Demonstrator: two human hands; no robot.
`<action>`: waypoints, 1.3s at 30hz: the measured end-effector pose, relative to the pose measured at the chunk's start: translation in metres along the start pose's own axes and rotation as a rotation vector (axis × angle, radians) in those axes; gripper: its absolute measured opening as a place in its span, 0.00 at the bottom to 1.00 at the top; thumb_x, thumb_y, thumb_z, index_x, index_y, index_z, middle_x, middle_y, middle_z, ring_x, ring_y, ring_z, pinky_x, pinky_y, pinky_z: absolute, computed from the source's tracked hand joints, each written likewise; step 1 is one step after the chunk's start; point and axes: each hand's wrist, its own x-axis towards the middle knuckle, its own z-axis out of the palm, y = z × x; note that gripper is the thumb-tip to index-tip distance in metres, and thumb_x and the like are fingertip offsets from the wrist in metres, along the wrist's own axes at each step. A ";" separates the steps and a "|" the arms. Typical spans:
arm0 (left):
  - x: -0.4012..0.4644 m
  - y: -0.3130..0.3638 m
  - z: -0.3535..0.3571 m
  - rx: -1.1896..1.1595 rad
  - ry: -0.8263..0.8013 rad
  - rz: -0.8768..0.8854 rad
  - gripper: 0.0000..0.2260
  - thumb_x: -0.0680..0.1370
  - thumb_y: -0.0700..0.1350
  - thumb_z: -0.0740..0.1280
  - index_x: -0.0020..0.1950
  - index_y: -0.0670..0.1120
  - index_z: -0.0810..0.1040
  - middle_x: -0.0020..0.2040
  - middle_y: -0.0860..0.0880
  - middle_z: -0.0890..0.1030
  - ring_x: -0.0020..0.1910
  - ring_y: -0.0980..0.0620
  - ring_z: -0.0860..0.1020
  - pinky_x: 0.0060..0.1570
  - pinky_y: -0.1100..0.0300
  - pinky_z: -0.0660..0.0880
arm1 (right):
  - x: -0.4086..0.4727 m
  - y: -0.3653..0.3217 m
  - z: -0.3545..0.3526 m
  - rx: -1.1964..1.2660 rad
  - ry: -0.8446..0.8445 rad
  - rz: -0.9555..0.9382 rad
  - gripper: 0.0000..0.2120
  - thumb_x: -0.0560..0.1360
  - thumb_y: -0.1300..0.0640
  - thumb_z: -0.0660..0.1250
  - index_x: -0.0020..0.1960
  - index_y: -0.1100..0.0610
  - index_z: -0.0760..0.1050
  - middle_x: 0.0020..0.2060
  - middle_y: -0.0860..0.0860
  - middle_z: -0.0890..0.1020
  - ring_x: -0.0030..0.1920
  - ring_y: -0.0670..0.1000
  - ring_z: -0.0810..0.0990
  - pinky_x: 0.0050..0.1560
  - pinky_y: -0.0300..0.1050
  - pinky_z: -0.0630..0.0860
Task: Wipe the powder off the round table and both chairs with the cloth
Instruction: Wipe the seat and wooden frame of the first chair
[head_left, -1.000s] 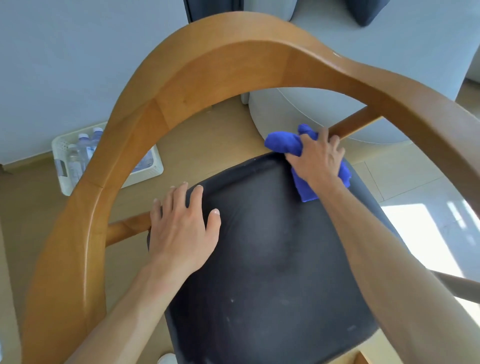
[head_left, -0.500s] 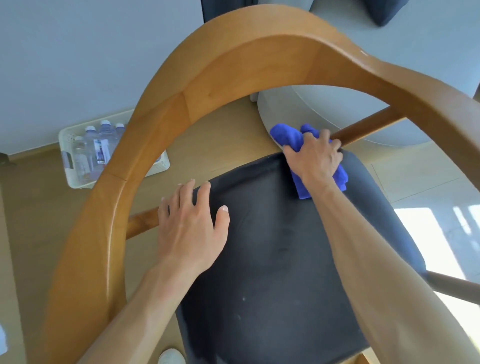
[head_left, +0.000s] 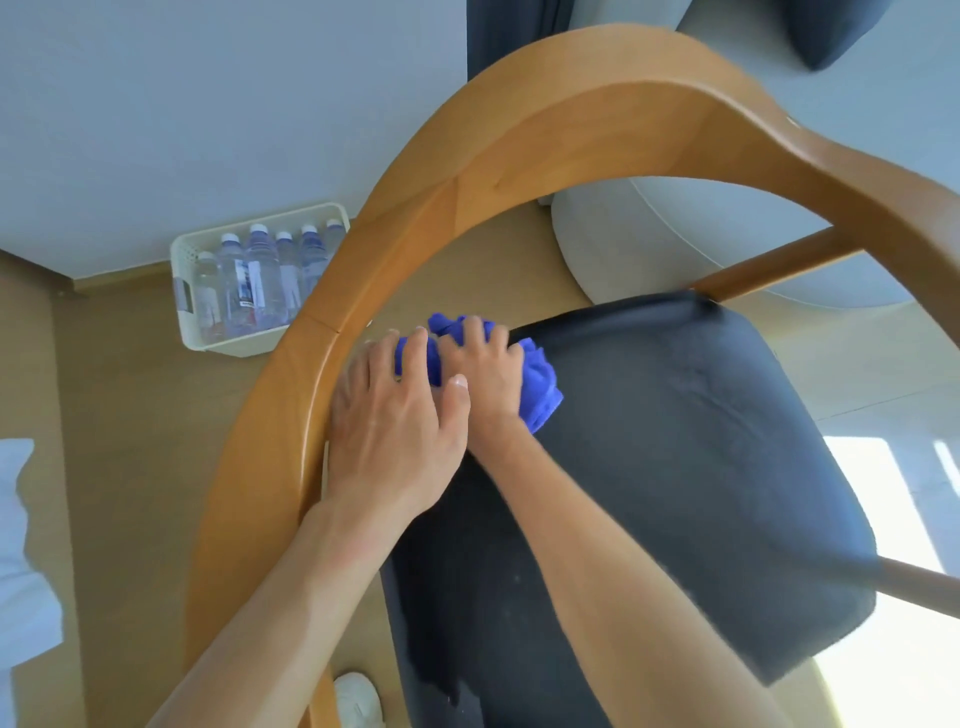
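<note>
While right hand (head_left: 485, 374) grip bunches fluffy blue cloth (head_left: 540, 387) on dark seat (head_left: 675, 441), left hand (head_left: 397, 426) lies flat, fingers spread.

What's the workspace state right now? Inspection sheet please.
Surface: dark padded chair seat, faint pale specks near its front.
Job's things: crumpled blue cloth on the seat's far left corner; curved wooden chair backrest.
Clutter: white basket of clear water bottles on the floor.
Grippers: right hand presses the cloth; left hand beside it, fingertips on the cloth.
Cables: nothing seen.
Surroundings: pale wall, wood floor, grey round pouf.
</note>
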 end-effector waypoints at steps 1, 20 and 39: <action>-0.001 0.001 -0.001 -0.007 0.001 -0.008 0.25 0.81 0.53 0.52 0.75 0.43 0.60 0.74 0.43 0.65 0.73 0.45 0.62 0.71 0.52 0.55 | -0.011 -0.012 0.009 0.005 0.012 -0.040 0.12 0.73 0.46 0.64 0.53 0.51 0.75 0.53 0.52 0.75 0.49 0.57 0.72 0.41 0.49 0.63; -0.025 0.015 -0.003 -0.030 -0.011 0.013 0.23 0.80 0.47 0.54 0.75 0.43 0.61 0.72 0.42 0.67 0.70 0.42 0.65 0.69 0.45 0.61 | -0.154 0.033 0.023 0.140 0.126 -0.261 0.19 0.60 0.44 0.73 0.48 0.51 0.80 0.55 0.53 0.80 0.39 0.56 0.74 0.37 0.49 0.70; -0.074 0.050 0.023 -0.012 -0.116 0.144 0.24 0.80 0.47 0.55 0.76 0.43 0.59 0.75 0.43 0.62 0.75 0.45 0.58 0.72 0.43 0.55 | -0.285 0.109 0.035 0.121 0.103 -0.234 0.18 0.58 0.60 0.73 0.46 0.50 0.80 0.52 0.53 0.81 0.35 0.55 0.74 0.35 0.47 0.72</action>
